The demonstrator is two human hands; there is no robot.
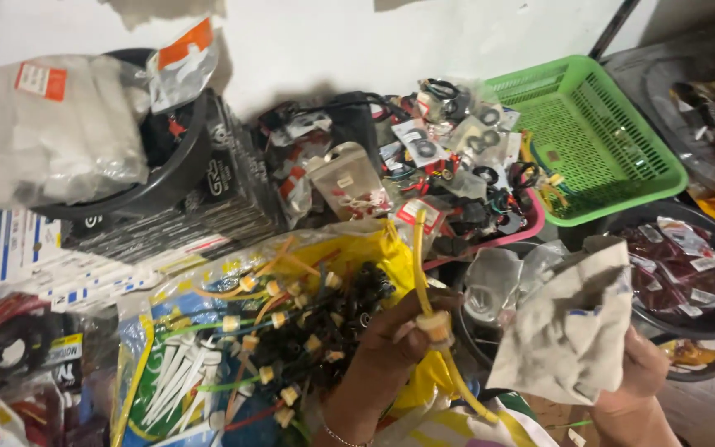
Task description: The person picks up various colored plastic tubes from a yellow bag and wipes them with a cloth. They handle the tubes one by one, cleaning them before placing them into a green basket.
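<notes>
The yellow hose with an inline filter (434, 324) stood nearly upright, its long axis running top to bottom, pinched at the filter in the left hand (386, 352); that grip was closed on it. Just to its right, the right hand (635, 389) clutched a crumpled grey cloth (568, 327), near the hose but apart. Below and left, an open plastic bag (233, 348) held many similar filters and hoses. Farther back, a green basket (597, 136) sat mostly bare, a pink tray (531, 222) held packaged parts.

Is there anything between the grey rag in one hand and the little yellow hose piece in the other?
Nothing visible. The left hand pinches the yellow hose by its small filter; the right hand holds the grey rag just beside it, with open space between.
</notes>
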